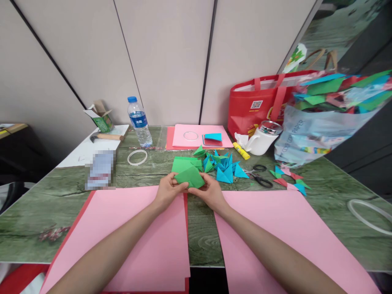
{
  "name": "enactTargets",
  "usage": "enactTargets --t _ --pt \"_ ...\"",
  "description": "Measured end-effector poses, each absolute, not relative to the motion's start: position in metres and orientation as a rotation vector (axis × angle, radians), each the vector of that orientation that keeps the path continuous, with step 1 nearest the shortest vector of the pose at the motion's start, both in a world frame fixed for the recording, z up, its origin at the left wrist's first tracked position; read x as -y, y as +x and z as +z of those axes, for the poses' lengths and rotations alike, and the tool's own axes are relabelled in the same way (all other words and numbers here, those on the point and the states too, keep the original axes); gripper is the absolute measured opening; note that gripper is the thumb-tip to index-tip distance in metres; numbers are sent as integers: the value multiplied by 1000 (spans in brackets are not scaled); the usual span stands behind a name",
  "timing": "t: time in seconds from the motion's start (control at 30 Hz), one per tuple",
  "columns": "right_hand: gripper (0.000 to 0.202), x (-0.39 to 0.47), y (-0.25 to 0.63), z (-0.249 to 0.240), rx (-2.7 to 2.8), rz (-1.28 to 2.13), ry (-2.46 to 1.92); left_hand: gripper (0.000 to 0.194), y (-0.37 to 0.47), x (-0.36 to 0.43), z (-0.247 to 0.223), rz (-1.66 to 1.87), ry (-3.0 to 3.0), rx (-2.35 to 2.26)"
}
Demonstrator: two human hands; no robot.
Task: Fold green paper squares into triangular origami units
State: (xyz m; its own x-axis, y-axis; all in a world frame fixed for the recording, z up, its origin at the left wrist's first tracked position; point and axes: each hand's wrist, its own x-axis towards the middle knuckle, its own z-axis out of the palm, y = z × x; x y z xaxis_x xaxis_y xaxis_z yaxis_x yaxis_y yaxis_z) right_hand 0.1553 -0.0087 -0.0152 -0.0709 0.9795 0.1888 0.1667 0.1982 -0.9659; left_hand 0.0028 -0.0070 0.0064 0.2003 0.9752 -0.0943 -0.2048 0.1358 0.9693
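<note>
Between both hands is a folded piece of green paper [190, 176], raised a little off the table. My left hand [169, 188] pinches its left edge, thumb on the near side. My right hand [210, 191] grips the right edge, with the fingertips partly hidden behind the paper. Just beyond lie more green paper pieces [180, 163], flat on the table. To their right sits a heap of folded blue and green paper shapes [226, 166]. Black-handled scissors [262, 181] rest beside that heap.
Pink sheets [131, 237] lie under both forearms. Farther back stand a water bottle [140, 122], a white mug [262, 139], a red bag [248, 106] and a plastic bag [315, 130] of folded paper. A glue stick [241, 151], hammer [107, 136] and white ring [137, 157] lie around.
</note>
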Motion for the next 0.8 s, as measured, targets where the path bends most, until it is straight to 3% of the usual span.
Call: enactTargets --t 0.37,0.6,0.8 --pt "35 8 157 -16 1545 994 -1199 35 -3 1 5 972 1092 -1018" --pt "29 7 154 -15 1491 1187 -1130 41 -4 1 5 993 1049 -1056" --pt "25 9 151 -14 1517 1155 -1100 46 -2 5 9 1008 1110 -1043"
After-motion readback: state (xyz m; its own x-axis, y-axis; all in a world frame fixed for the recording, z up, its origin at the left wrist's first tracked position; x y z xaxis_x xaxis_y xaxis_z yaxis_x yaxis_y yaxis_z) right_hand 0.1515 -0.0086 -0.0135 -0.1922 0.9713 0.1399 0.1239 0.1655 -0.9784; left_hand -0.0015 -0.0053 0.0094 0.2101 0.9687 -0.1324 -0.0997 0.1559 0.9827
